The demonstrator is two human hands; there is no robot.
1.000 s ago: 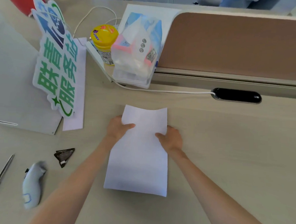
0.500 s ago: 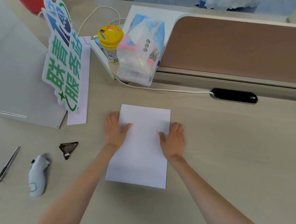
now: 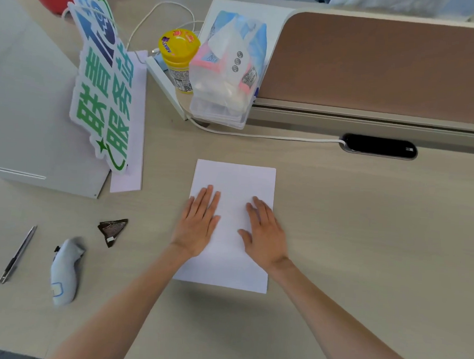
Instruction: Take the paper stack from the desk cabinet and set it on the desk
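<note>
Now: paper stack flat on the desk.
Left hand and right hand lie palm-down on it, fingers extended, gripping nothing; a folded wrapper lies well to the left.

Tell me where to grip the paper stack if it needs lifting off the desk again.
Probably the near short edge of the paper stack, approached from the person's side. The stack lies flat on the desk, so nothing sticks up to pinch; that edge is uncovered and closest. The left hand and right hand rest flat on top, fingers spread.
</note>
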